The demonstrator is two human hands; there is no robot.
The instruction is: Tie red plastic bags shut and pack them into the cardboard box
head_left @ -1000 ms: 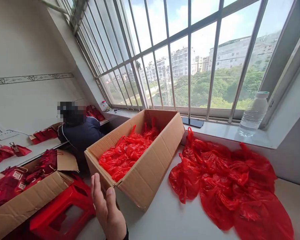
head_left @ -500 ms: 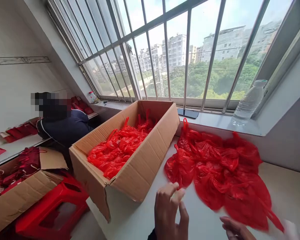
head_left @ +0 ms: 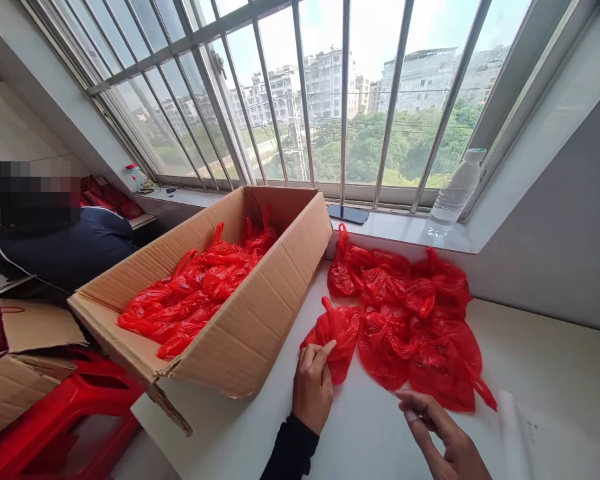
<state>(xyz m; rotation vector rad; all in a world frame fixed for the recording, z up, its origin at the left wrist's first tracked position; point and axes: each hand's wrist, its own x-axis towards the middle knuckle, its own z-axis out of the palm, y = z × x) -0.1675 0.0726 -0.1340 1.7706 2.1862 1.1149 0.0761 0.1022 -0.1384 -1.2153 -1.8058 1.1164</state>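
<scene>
My left hand (head_left: 313,381) is at the near left corner of a group of knotted red plastic bags on the white table. Its bent fingers press on the nearest left red plastic bag (head_left: 344,333) and look closed on its edge; the thumb's grip is partly hidden. My right hand (head_left: 443,433) hovers just in front of the other red bags (head_left: 420,333). Its thumb and index finger are curved and apart, and nothing shows between them. What the bags contain cannot be made out.
Left of the bags stands an open cardboard box (head_left: 260,333) filled with red bags. A phone (head_left: 349,214) and a water bottle (head_left: 455,193) are on the windowsill. Rolled clear plastic (head_left: 513,427) lies at right. A person (head_left: 65,247), a red stool (head_left: 105,413) and another box are at left.
The view has swung to the right. My left hand has come forward onto the nearest left bag. My right hand has moved further into view, beside the front bags.
</scene>
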